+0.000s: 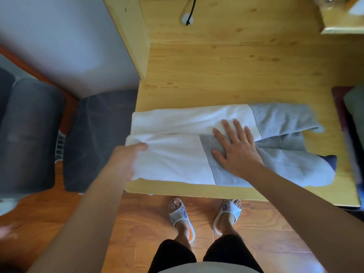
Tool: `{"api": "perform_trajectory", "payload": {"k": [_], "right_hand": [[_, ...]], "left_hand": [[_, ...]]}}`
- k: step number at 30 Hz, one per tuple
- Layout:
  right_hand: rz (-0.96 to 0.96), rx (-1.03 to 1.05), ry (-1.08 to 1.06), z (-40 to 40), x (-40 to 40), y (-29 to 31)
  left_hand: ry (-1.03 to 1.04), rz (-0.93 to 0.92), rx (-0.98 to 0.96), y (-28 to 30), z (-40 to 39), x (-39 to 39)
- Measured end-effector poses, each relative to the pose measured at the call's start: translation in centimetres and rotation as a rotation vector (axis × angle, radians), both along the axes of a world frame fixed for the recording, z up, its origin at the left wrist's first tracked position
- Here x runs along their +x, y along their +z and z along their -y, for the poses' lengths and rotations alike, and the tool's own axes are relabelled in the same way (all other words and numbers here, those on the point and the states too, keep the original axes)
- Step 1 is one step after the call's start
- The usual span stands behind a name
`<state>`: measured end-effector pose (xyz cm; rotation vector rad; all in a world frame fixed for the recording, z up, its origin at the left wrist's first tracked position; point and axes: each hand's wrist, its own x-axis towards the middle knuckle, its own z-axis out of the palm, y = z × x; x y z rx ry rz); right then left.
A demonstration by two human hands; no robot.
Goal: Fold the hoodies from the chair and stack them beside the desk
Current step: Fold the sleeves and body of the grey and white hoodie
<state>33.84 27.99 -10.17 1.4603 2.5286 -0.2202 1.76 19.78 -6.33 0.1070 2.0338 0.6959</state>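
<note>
A white and grey hoodie lies folded lengthwise across the front of the wooden desk, its white part to the left and its grey part with the hood to the right. My left hand grips the white left end of the hoodie at the desk's left edge, thumb on top. My right hand lies flat with spread fingers on the hoodie's middle, where white meets grey.
Dark grey cushions sit left of the desk on the wooden floor. A pile of clothes lies at the desk's right edge. A black cable comes out of a hole at the desk's back. My sandalled feet stand before the desk.
</note>
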Motion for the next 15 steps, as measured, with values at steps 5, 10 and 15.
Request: {"api": "perform_trajectory", "payload": {"k": [5, 10, 15], "right_hand": [[-0.091, -0.105, 0.068, 3.5, -5.3, 0.0], [-0.09, -0.187, -0.006, 3.8, -8.7, 0.1], [-0.265, -0.289, 0.141, 0.1, -1.6, 4.1]], "left_hand": [[0.012, -0.228, 0.125, 3.7, 1.6, -5.1], [-0.292, -0.307, 0.169, 9.1, 0.3, -1.6], [-0.628, -0.398, 0.239, 13.8, -1.4, 7.5]]}}
